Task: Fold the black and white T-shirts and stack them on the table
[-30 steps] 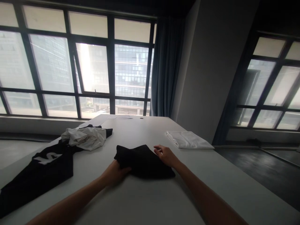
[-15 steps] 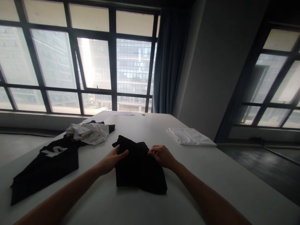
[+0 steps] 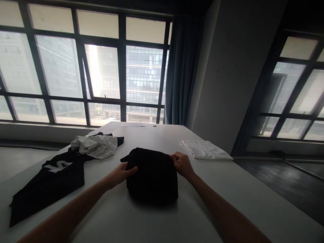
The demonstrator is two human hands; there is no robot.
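- Black cloth: plain, folded into a compact, roughly square bundle (too dark to show its layers).
- Held at its left side and upper right corner, a small flap jutting out at upper left.
- Positioned at the counter's near middle; lower-edge contact unclear.

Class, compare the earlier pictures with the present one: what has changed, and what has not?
The right hand, its fingers looser a second ago, now pinches the black cloth at its upper right. The left hand has moved farther up the cloth's left side; the cloth's near edge now reaches closer to the person. The folded white cloth and crumpled pale cloth stayed put.
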